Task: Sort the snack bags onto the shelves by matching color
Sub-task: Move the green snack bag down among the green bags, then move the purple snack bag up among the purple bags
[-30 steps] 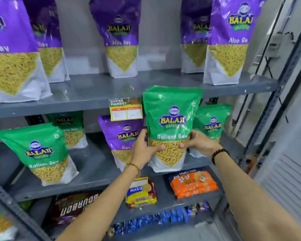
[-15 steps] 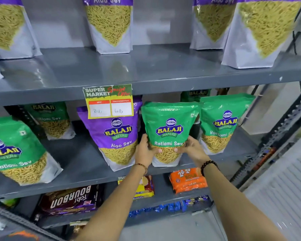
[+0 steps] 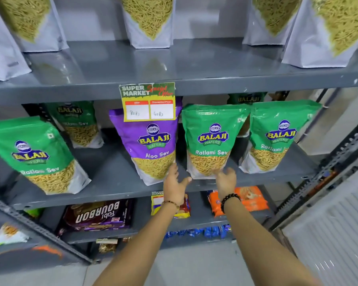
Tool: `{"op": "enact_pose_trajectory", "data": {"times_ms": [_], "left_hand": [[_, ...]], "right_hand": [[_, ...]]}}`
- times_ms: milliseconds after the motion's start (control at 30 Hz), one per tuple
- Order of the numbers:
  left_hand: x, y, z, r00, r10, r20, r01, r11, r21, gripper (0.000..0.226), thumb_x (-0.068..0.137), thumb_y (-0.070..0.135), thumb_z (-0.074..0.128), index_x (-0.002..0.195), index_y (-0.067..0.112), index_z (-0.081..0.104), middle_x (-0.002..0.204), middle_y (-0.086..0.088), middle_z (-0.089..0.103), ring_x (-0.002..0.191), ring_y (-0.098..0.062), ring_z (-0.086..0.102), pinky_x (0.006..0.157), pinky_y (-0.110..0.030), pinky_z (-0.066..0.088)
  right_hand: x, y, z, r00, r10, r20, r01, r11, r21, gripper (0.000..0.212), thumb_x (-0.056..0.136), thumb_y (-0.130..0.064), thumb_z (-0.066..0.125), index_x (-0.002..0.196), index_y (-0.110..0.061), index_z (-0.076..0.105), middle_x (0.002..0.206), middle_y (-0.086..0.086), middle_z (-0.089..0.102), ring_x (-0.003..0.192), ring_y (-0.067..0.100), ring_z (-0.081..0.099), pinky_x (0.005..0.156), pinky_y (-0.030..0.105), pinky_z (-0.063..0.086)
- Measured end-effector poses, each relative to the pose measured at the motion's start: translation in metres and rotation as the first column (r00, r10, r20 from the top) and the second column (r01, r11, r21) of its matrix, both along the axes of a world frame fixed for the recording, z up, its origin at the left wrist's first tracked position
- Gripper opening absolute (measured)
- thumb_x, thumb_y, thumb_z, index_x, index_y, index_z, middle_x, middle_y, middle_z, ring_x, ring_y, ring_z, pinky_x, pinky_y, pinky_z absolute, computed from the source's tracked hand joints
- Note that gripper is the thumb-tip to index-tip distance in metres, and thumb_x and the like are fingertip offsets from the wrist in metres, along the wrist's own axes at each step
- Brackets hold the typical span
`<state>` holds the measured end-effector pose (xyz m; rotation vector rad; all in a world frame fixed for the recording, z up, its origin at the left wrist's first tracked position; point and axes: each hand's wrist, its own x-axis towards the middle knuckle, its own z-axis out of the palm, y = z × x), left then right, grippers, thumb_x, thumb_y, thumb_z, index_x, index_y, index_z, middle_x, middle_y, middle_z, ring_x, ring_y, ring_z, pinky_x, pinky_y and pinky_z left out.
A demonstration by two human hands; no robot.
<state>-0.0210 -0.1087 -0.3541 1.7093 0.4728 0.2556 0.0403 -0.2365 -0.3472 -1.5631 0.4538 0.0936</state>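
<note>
A green Ratlami Sev bag (image 3: 212, 139) stands upright on the middle shelf (image 3: 116, 182), between a purple Aloo Sev bag (image 3: 151, 147) and another green bag (image 3: 277, 137). My left hand (image 3: 175, 185) is open just below the purple bag's lower right corner. My right hand (image 3: 225, 181) is open just under the green bag's base, holding nothing. More green bags stand at the left (image 3: 32, 155) and at the back (image 3: 77, 122). Purple-topped bags (image 3: 149, 19) line the top shelf (image 3: 194, 65).
A price tag (image 3: 148, 103) hangs from the top shelf's edge, over the purple bag. The lower shelf holds a Bourbon biscuit pack (image 3: 97, 213), a yellow pack (image 3: 170, 207) and an orange pack (image 3: 244, 200). Slotted uprights (image 3: 327, 172) frame the rack.
Both hands set the green bag on the middle shelf beside the purple bag, let go, and drew back slightly with fingers spread. The camera has moved closer and lower.
</note>
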Motion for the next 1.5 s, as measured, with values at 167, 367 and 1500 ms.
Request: {"op": "enact_pose_trajectory", "data": {"times_ms": [167,367,1500], "left_hand": [[-0.028,0.033,-0.005,0.949,0.310,-0.058,-0.306,0.950,0.065,0.044,0.076,0.010,0.068,0.114,0.002,0.047,0.113,-0.020,0.063,0.106,-0.033,0.058,0.086,-0.034,0.044],[-0.021,0.089,0.006,0.903,0.418,-0.095,-0.413,0.908,0.071,0.066,0.070,0.016,0.075,0.124,0.000,0.039,0.127,-0.021,0.054,0.114,-0.037,0.053,0.092,-0.039,0.045],[-0.168,0.150,0.122,0.911,0.190,0.367,-0.231,0.970,0.073,0.060,0.051,-0.005,0.083,0.098,0.009,0.049,0.084,0.005,0.059,0.078,-0.009,0.057,0.060,-0.004,0.047]], "right_hand": [[-0.026,0.058,-0.010,0.973,0.199,-0.115,-0.198,0.980,0.017,0.015,0.078,-0.003,0.063,0.090,0.006,0.061,0.077,0.009,0.052,0.078,0.021,0.046,0.057,0.030,0.037],[-0.007,0.106,0.015,0.874,0.485,0.015,-0.485,0.874,-0.027,0.074,0.080,0.005,0.058,0.144,-0.006,0.023,0.151,0.014,0.032,0.137,0.029,0.034,0.109,0.041,0.036],[-0.130,0.122,0.129,0.575,0.672,0.467,-0.726,0.682,-0.088,0.067,0.055,0.015,0.077,0.115,-0.002,0.052,0.095,-0.003,0.065,0.084,0.005,0.061,0.062,0.012,0.053]]}}
